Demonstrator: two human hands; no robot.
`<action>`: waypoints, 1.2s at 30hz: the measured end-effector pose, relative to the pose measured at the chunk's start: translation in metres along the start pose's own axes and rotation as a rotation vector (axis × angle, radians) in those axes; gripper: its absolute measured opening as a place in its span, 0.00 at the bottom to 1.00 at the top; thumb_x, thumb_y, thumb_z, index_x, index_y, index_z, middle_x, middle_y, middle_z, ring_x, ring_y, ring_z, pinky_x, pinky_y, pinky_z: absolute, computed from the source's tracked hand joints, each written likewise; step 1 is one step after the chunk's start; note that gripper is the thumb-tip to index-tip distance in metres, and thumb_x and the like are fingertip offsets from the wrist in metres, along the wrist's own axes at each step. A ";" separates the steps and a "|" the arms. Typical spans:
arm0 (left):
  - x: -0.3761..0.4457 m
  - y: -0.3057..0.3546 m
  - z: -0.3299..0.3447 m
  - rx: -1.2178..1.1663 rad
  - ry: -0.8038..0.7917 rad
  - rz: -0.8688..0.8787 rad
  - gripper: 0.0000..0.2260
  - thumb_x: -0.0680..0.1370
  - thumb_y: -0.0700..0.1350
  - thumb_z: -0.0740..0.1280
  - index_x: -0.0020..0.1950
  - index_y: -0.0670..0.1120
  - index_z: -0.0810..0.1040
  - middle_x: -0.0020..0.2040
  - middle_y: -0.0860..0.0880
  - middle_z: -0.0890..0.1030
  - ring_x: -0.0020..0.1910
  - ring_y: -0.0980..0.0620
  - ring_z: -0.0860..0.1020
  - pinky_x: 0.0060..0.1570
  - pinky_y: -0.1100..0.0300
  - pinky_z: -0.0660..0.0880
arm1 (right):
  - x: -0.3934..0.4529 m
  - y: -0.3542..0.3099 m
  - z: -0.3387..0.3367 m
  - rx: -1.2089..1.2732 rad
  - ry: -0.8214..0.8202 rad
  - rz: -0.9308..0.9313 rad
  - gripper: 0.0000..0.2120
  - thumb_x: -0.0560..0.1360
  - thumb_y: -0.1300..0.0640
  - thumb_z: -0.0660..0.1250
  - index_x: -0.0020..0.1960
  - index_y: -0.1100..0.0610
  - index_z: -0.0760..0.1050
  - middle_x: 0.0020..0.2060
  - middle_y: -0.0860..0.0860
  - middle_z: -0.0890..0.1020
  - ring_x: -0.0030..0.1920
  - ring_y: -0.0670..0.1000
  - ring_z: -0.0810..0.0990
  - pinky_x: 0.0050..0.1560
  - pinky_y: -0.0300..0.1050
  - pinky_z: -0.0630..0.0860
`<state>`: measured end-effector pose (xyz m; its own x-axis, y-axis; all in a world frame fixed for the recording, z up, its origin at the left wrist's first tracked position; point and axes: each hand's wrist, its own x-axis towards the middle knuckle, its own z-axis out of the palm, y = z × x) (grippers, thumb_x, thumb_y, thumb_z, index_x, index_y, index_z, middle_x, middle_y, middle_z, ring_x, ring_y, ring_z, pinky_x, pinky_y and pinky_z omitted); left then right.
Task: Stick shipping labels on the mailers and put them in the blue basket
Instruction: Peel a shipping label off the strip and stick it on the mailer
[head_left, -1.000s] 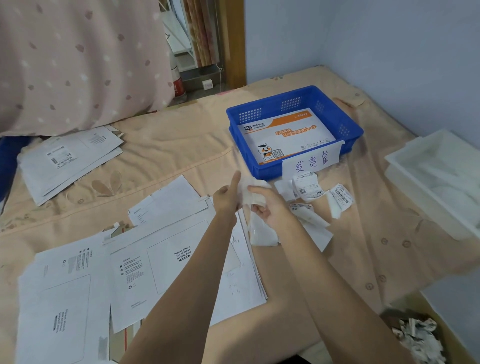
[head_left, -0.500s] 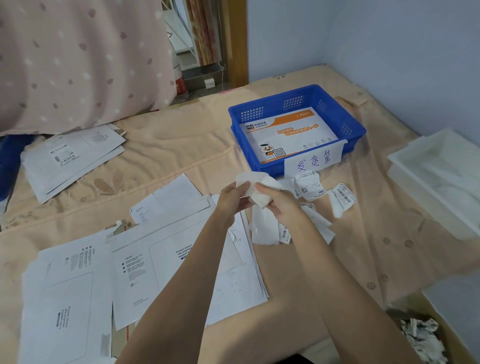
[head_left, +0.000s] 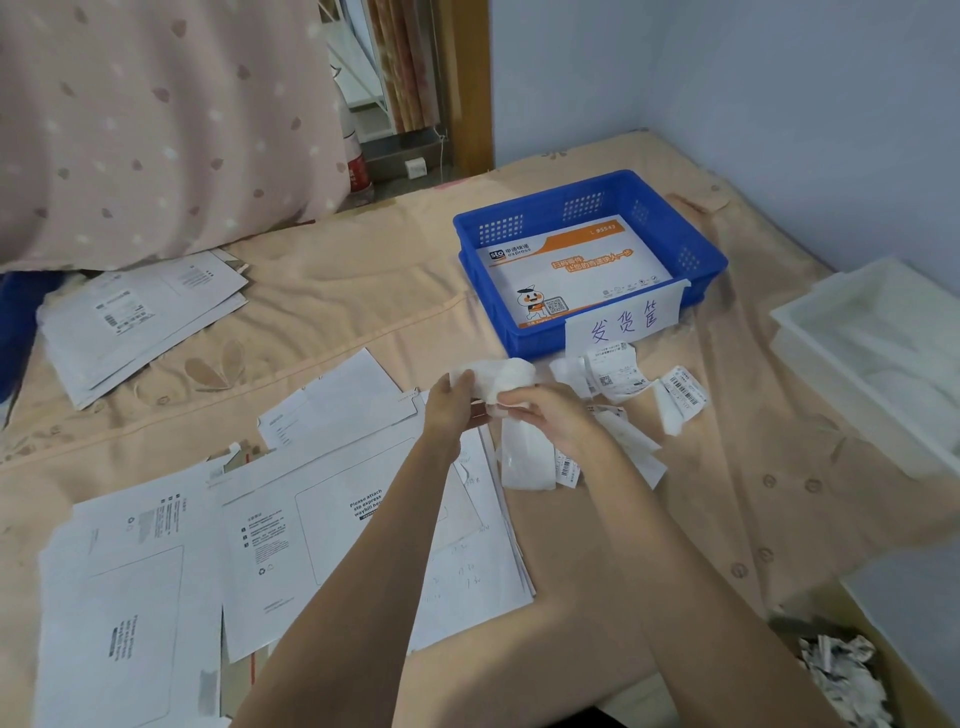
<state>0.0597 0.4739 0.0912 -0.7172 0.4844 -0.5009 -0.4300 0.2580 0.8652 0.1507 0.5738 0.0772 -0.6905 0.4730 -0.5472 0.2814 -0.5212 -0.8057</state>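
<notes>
Both hands meet above the bed's middle on one curled white shipping label (head_left: 496, 382). My left hand (head_left: 452, 402) pinches its left end, and my right hand (head_left: 545, 415) pinches its near edge. Several white mailers (head_left: 332, 525) lie spread under my left forearm. The blue basket (head_left: 691, 254) stands just beyond the hands, with an orange-and-white mailer (head_left: 576, 270) flat inside and a handwritten paper tag on its front wall. Loose curled labels (head_left: 623, 374) lie between basket and hands.
A second pile of mailers (head_left: 135, 317) sits at the far left beside a spotted pink quilt (head_left: 156, 119). A white tray (head_left: 872, 353) stands at the right edge. A box of crumpled paper scraps (head_left: 841, 675) is at the bottom right. A wall runs behind the basket.
The hands have risen slightly and drawn the label out between them; it now spreads wider to the left. The camera shifted a little.
</notes>
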 end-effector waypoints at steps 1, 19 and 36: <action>0.001 0.001 -0.001 0.005 0.004 -0.025 0.11 0.83 0.43 0.56 0.61 0.40 0.72 0.47 0.45 0.80 0.38 0.49 0.81 0.35 0.61 0.79 | -0.001 -0.002 -0.001 0.076 -0.029 0.027 0.14 0.71 0.68 0.69 0.56 0.66 0.76 0.53 0.58 0.82 0.54 0.55 0.81 0.56 0.42 0.77; -0.003 0.010 0.005 0.041 0.089 -0.069 0.11 0.73 0.49 0.72 0.48 0.45 0.76 0.45 0.48 0.79 0.46 0.48 0.78 0.43 0.56 0.80 | 0.006 -0.008 0.014 -0.178 0.360 -0.072 0.09 0.75 0.50 0.69 0.45 0.57 0.75 0.41 0.50 0.77 0.46 0.52 0.75 0.49 0.44 0.70; 0.004 0.008 0.003 -0.038 0.209 -0.045 0.07 0.79 0.46 0.65 0.53 0.43 0.75 0.47 0.47 0.77 0.48 0.47 0.76 0.53 0.55 0.75 | 0.005 -0.007 0.010 0.178 0.173 0.012 0.28 0.68 0.36 0.71 0.55 0.58 0.77 0.48 0.55 0.82 0.49 0.53 0.81 0.57 0.49 0.77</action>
<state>0.0557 0.4805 0.0961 -0.7934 0.2878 -0.5363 -0.4816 0.2419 0.8423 0.1386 0.5725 0.0828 -0.5593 0.5725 -0.5996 0.1562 -0.6376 -0.7544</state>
